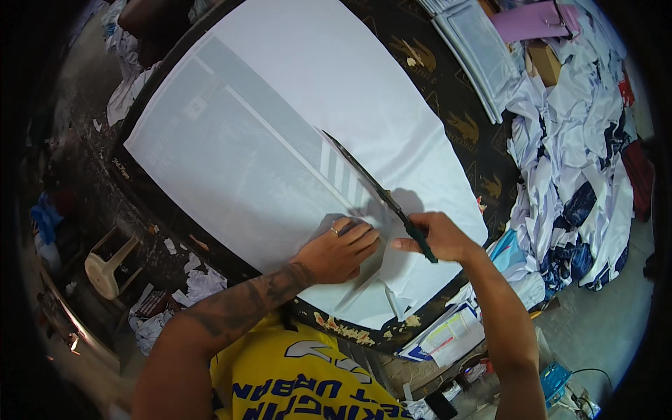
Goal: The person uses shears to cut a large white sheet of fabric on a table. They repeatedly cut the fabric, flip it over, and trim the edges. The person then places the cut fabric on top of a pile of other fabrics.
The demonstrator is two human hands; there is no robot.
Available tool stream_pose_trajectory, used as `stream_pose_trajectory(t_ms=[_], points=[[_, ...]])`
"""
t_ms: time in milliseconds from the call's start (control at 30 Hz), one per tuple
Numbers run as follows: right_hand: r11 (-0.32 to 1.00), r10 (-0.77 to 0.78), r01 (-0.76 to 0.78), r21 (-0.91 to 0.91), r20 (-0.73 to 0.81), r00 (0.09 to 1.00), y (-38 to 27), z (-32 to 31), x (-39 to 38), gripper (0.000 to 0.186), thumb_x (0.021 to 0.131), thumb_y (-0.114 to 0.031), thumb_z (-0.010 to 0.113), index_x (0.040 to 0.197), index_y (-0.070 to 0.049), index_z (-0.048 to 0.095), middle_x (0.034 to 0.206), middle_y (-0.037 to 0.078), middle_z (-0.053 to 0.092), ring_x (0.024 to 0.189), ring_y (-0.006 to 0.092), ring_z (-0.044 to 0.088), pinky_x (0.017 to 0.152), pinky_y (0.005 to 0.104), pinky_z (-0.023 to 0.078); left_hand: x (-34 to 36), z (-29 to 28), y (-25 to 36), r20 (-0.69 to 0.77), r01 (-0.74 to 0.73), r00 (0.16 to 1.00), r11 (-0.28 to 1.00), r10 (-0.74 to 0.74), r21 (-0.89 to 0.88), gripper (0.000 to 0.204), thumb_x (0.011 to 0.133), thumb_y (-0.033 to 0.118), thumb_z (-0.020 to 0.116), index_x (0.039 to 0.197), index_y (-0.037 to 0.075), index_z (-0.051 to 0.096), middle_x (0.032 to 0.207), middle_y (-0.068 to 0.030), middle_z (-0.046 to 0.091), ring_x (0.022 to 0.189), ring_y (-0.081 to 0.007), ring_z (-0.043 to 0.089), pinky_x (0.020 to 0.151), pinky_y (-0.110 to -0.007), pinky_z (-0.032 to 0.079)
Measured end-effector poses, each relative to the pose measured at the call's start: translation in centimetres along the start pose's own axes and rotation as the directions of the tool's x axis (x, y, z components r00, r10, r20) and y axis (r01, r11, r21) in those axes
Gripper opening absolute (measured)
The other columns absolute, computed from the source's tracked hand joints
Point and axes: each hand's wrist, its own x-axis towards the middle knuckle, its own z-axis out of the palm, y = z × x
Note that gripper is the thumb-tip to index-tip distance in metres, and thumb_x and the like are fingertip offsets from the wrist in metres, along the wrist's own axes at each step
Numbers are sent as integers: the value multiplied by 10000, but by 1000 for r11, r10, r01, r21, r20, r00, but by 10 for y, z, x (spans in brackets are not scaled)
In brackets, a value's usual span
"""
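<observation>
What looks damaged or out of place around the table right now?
The dark table covering looks damaged: pale, ragged patches break up its near edge, beside the white cloth. White scraps also lie strewn beyond its left side, looking untidy.

Table (463, 150): far end cut off by top edge, white cloth (378, 77) on it likewise. Scissors (371, 178) over table: second blade not made out; handle partly behind right hand (439, 238). Left hand (343, 248), over table: palm hidden. Right of table, heap (560, 161): separate pieces indistinct. Left of table, blue bundle (47, 218): too dim to identify. Table's near side, yellow shirt (297, 371): lower edge crops it.
</observation>
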Motion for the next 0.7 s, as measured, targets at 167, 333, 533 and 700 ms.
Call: stream_pose_trajectory(t_ms=[167,333,533,700], points=[[995,-75,76,71,-18,997,-16,-4,5,689,803,-683,885,833,-42,636,680,11,517,689,171,504,640,357,416,-1,1,-3,-29,-7,1000,1000,7,7,548,772,312,749,1259,70,677,1335,-72,588,1325,-242,503,1093,-476,401],[1000,13,-13,-16,-3,1000,-24,2,2,688,802,-666,894,943,-30,672,720,22,542,727,160,515,656,356,422,-1,0,-5,-24,8,1000,1000,-9,-16,558,803,306,723,1307,75,663,1367,-71,577,1316,-239,493,1113,-464,373],[999,-35,36,31,-52,998,-28,2,28,682,750,-653,933,823,-31,662,662,-12,514,659,141,502,606,338,389,-2,0,-7,-9,-10,1000,1000,10,-6,516,842,297,725,1308,87,653,1384,-97,594,1307,-246,538,1084,-485,408],[985,117,-115,-128,8,993,-50,-6,43,586,740,-538,987,755,-64,644,650,-38,506,630,112,478,584,318,380,-4,1,-8,-6,-4,1000,998,4,-55,540,831,273,736,1323,73,637,1404,-106,593,1355,-255,527,1105,-494,419]])
